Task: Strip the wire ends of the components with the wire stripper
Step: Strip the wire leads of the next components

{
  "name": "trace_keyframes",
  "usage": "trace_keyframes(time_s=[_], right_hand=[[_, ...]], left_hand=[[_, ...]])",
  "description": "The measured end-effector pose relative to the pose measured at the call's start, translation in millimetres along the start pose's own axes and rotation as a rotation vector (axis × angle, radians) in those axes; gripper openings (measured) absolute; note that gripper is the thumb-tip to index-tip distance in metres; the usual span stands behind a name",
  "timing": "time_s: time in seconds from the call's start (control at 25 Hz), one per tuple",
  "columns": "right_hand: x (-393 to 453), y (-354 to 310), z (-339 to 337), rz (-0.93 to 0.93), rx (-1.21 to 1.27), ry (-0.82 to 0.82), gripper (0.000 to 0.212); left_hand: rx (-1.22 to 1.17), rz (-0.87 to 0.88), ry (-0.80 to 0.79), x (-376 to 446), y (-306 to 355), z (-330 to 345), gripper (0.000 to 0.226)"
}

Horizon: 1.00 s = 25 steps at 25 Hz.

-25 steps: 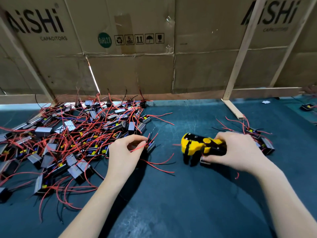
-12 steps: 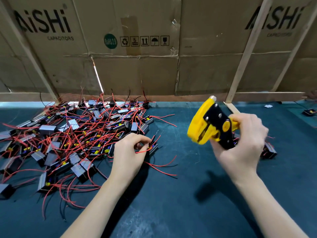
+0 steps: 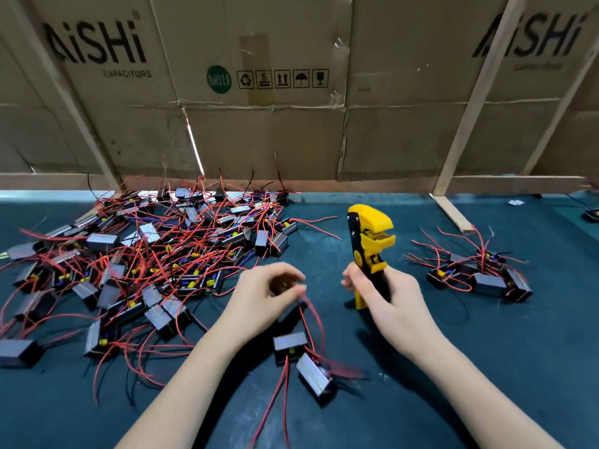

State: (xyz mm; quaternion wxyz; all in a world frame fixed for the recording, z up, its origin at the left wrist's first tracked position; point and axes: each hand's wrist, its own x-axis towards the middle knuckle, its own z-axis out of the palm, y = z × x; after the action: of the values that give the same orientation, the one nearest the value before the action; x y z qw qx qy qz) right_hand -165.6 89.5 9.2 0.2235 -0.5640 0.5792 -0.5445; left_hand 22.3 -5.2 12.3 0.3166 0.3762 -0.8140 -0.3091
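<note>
My right hand (image 3: 389, 299) grips the handles of the yellow-and-black wire stripper (image 3: 369, 241), which stands upright with its jaws facing right. My left hand (image 3: 262, 296) pinches red wires (image 3: 312, 315) that run down to two black box components (image 3: 301, 361), blurred beneath it near the table. A big pile of the same components with red wires (image 3: 146, 260) lies to the left. A small group of components (image 3: 479, 273) lies to the right of the stripper.
The dark green mat (image 3: 453, 367) covers the table. A cardboard wall (image 3: 291, 108) with wooden battens (image 3: 470, 102) closes off the back. A lone component (image 3: 590, 215) sits at the far right edge.
My right hand lifted the stripper off the mat and turned it upright. My left hand drew wires out of the pile toward me, dragging two components along.
</note>
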Motion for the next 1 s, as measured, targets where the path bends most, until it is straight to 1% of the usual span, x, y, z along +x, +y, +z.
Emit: trace_keyframes(time_s=[0.08, 0.12, 0.24, 0.28, 0.32, 0.36, 0.4, 0.44, 0.48, 0.52, 0.56, 0.64, 0.68, 0.72, 0.76, 0.88, 0.96, 1.0], right_hand=[[3, 1, -2, 0.089, 0.022, -0.01, 0.063], [5, 3, -4, 0.128, 0.04, -0.026, 0.061], [7, 4, -13, 0.219, 0.077, -0.167, 0.056], [7, 4, -14, 0.247, 0.089, -0.218, 0.055], [7, 4, -15, 0.272, 0.099, -0.251, 0.056], [7, 3, -15, 0.291, 0.107, -0.265, 0.056], [7, 2, -14, 0.303, 0.117, -0.268, 0.056], [7, 0, -14, 0.308, 0.127, -0.268, 0.056], [7, 0, -13, 0.312, 0.136, -0.268, 0.056], [7, -1, -13, 0.317, 0.142, -0.269, 0.056], [7, -1, -13, 0.321, 0.147, -0.268, 0.056], [7, -1, -14, 0.329, 0.161, -0.257, 0.058], [7, -2, -14, 0.335, 0.17, -0.251, 0.061], [7, -1, -14, 0.341, 0.181, -0.244, 0.063], [8, -1, -14, 0.351, 0.196, -0.235, 0.064], [9, 2, -16, 0.387, 0.248, -0.204, 0.059], [10, 3, -16, 0.402, 0.258, -0.194, 0.06], [10, 3, -16, 0.406, 0.257, -0.193, 0.06]], left_hand=[[0.059, 0.03, -0.082, -3, 0, 3, 0.005], [0.054, 0.028, -0.075, -3, 0, 3, 0.006], [0.022, -0.001, 0.092, -2, 5, -1, 0.005], [-0.016, -0.01, 0.102, -1, 5, -5, 0.007], [-0.07, -0.028, 0.032, -1, 5, -11, 0.016], [-0.14, -0.045, -0.126, -2, 5, -17, 0.023], [-0.179, -0.056, -0.327, -4, 4, -23, 0.027], [-0.171, -0.051, -0.515, -6, 5, -27, 0.031], [-0.136, -0.038, -0.658, -9, 5, -29, 0.034], [-0.122, -0.029, -0.738, -10, 4, -29, 0.036], [-0.149, -0.027, -0.766, -10, 3, -29, 0.035], [-0.234, -0.032, -0.77, -9, 3, -30, 0.03], [-0.234, -0.013, -0.744, -9, 4, -29, 0.027], [-0.214, 0.014, -0.68, -9, 4, -27, 0.023], [-0.193, 0.038, -0.574, -8, 4, -24, 0.021], [-0.223, 0.076, -0.173, -3, 6, -14, 0.02], [-0.317, 0.054, 0.09, 2, 4, -15, 0.019], [-0.32, 0.038, 0.239, 4, -1, -19, 0.017]])
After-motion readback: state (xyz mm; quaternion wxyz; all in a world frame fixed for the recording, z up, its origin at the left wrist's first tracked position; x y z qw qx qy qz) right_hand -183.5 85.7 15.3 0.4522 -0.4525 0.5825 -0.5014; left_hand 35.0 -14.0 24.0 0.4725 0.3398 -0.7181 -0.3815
